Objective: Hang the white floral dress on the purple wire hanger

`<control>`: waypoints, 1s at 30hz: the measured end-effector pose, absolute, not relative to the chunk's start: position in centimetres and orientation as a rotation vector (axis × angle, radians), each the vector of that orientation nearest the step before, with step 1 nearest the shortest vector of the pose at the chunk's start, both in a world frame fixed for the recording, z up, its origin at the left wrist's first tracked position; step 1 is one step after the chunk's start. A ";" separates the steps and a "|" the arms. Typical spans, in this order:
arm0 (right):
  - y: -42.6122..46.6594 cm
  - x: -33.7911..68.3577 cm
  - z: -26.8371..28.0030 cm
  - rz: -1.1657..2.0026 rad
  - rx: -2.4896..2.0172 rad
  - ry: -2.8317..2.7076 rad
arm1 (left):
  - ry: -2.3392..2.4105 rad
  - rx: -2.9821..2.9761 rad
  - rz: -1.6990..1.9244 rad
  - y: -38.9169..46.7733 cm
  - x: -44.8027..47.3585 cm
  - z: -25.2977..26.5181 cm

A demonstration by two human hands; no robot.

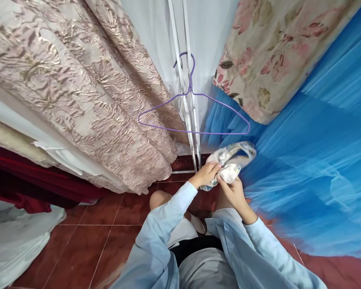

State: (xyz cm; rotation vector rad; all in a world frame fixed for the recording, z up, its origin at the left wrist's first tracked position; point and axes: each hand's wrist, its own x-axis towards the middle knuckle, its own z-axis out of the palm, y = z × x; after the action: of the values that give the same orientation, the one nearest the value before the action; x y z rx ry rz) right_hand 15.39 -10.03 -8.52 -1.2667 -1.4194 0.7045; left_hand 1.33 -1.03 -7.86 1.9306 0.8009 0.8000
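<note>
Right, both my hands are closed on cloth: my left hand (206,174) pinches one side of a bunched, printed white cloth (231,173), while my right hand (233,194) grips its near edge, thumb up beside the other hand's fingertips. It's in front of me, just above my knees, its far part curving into an open loop. Pale blue sleeves (168,218) run back from both wrists. Beyond, a purple hanger (190,85), hook uppermost, stands out against white metal poles (175,36). Over on the left, there's pink floral brocade (78,92), with dark red fabric (33,176) further out. Over on the right, rose-printed fabric (267,56) overlaps blue tulle (315,168). Down below, red floor tiles (93,237)!
</note>
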 end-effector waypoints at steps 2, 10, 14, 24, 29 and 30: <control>-9.5 15.8 -7.4 0.900 -1.269 -1.296 | 0.864 1.905 0.747 -1.2 0.3 -9.0; -6.6 20.2 0.9 1.358 -1.111 -1.368 | 0.999 1.863 0.781 -1.2 -8.0 -9.2; -4.0 22.5 4.6 1.160 -1.067 -1.375 | 1.080 1.886 0.785 -1.4 -12.0 -7.8; -0.2 21.9 4.5 1.197 -0.953 -1.028 | 1.305 1.898 1.083 1.1 -20.6 -0.8; -2.5 18.8 5.0 1.521 -0.958 -1.370 | 1.720 2.334 0.951 7.1 -23.7 3.7; -2.8 17.9 5.1 1.550 -0.926 -1.472 | 1.776 2.363 0.935 8.2 -23.9 4.4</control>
State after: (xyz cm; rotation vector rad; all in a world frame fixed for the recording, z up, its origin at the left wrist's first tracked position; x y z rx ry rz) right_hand 17.95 -2.82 5.14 -0.9264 -1.4720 1.5503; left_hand -23.95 8.22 4.42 2.3632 1.7761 0.9353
